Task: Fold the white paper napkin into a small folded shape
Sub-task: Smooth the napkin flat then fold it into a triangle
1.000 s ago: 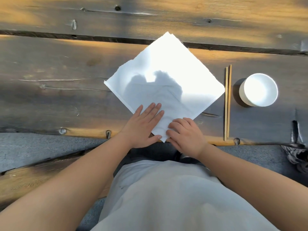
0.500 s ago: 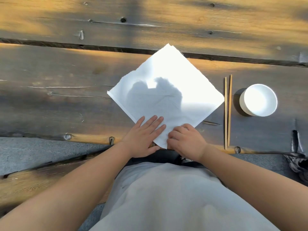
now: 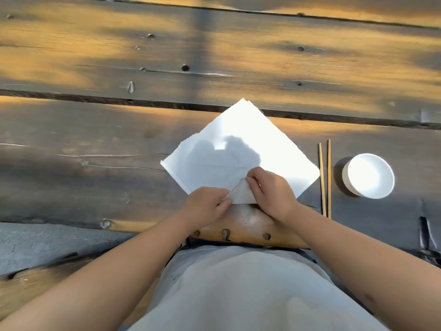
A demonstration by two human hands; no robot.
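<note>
On the table (image 3: 100,177), just to the left of the chopsticks (image 3: 325,180), the white paper napkin (image 3: 257,139) lies as a diamond, with one corner pointing away from the person and one side corner close to the chopsticks. The near corner is lifted and turned up toward the middle of the sheet. The left hand (image 3: 205,206) pinches the left edge of this raised flap between thumb and fingers. The right hand (image 3: 272,194) is closed on the tip and right side of the same flap, so both hands are narrow and holding paper. A white bowl (image 3: 368,175) stands to the right of the chopsticks, well apart from the napkin.

The napkin looks very light, thin and soft. It probably bends with almost no force, and it may tear or wrinkle if it is pulled hard. It may also slide on the wood, because little weight holds it down. The best place to hold seems to be the corner tip and the edges near it, with a light pinch. The first fold appears only begun; the flap probably has to go to the far corner and then be pressed flat along the crease.
</note>
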